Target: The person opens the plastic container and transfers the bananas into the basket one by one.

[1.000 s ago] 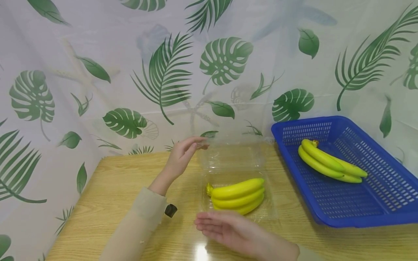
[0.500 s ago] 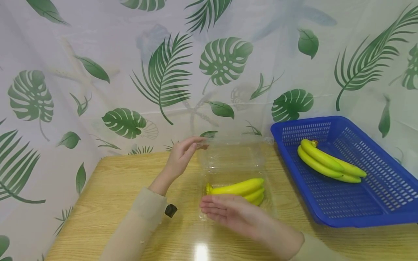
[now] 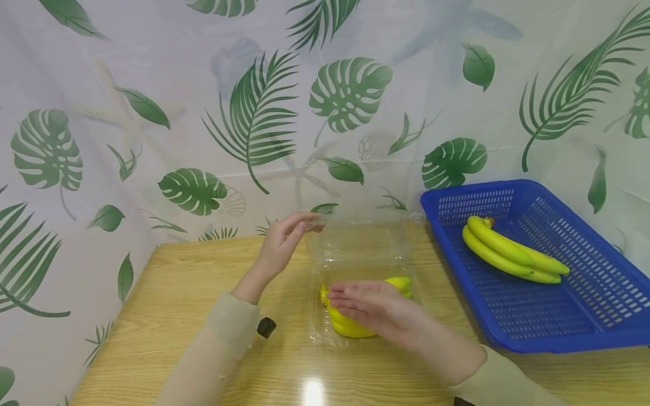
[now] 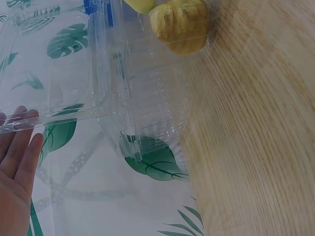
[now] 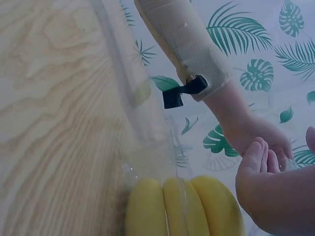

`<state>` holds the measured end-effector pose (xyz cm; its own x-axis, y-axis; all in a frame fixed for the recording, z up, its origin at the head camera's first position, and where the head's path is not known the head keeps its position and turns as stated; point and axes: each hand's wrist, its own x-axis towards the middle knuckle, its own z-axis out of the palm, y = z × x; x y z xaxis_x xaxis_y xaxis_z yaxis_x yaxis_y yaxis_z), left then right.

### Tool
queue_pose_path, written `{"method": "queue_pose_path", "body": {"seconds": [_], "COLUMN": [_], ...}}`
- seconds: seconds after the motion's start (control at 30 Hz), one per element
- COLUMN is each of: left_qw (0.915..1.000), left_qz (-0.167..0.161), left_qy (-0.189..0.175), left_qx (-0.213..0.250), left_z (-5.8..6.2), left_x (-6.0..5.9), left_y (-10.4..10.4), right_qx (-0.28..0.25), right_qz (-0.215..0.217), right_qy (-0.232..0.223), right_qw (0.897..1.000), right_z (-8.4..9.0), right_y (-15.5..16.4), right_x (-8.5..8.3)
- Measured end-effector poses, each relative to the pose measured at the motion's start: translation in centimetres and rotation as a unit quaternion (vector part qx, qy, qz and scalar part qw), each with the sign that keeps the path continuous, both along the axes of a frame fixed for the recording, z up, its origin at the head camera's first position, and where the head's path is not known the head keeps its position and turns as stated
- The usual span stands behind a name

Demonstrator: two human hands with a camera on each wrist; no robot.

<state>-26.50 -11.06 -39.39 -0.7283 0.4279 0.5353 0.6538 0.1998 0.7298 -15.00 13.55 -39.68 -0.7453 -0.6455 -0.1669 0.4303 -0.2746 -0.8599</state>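
Observation:
A clear plastic clamshell container [image 3: 316, 337] stands unfolded on the table, its lid [image 3: 363, 239] tilted up at the back. My left hand [image 3: 279, 242] holds the lid's left edge; in the left wrist view several fingers [image 4: 22, 162] lie against the rim. Inside the base rests a bunch of yellow bananas [image 3: 350, 328], its stem to the left. My right hand [image 3: 381, 310] is over the bunch with straight fingers together, hiding its middle. Whether it touches the fruit I cannot tell. The right wrist view shows the bananas [image 5: 184, 209] close up beside that hand.
A blue perforated basket [image 3: 477, 304] stands to the right, with another bunch of bananas [image 3: 503, 251] in it. The wooden table [image 3: 193, 282] reaches to a leaf-print sheet [image 3: 284, 113] hanging behind and at the left. A small black device [image 3: 266, 327] sits at the left cuff.
My right hand has moved forward and slightly right, from in front of the container to over the bananas. My left hand and the lid have stayed in place.

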Motion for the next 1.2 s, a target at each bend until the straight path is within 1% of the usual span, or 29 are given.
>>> {"method": "queue_pose_path", "body": {"seconds": [0.2,0.33,0.5,0.7,0.77,1.03,1.13,1.2], "left_qw": [1.0,1.0,0.9999,1.0,1.0,1.0,1.0,1.0], "left_qz": [-0.001,-0.005,-0.011,-0.005,-0.003,-0.002,-0.002,-0.002], "left_qy": [0.001,-0.002,-0.005,-0.003,-0.003,0.0,0.0,0.0], "left_qx": [0.0,0.004,0.007,0.004,0.003,0.0,-0.001,-0.001], "left_z": [-0.1,-0.2,-0.2,-0.1,-0.1,-0.1,0.0,0.0], "left_x": [0.0,-0.1,-0.1,0.0,0.0,-0.1,0.0,0.0], "left_y": [-0.1,-0.1,-0.1,-0.1,-0.1,-0.2,-0.2,-0.2], "right_qx": [0.032,0.046,0.052,0.053,0.058,0.092,0.108,0.128], "right_qz": [-0.015,-0.026,-0.038,-0.067,-0.071,-0.091,-0.094,-0.096], "right_qy": [0.031,0.04,0.044,0.045,0.048,0.044,0.054,0.068], "right_qw": [0.999,0.998,0.997,0.995,0.995,0.991,0.988,0.985], "right_z": [0.2,0.4,0.7,0.8,0.8,0.9,1.0,1.1], "right_y": [0.7,1.1,1.5,1.8,1.8,2.0,2.0,2.0], "right_x": [-0.7,-1.2,-1.6,-2.1,-2.3,-2.8,-3.0,-3.1]}}
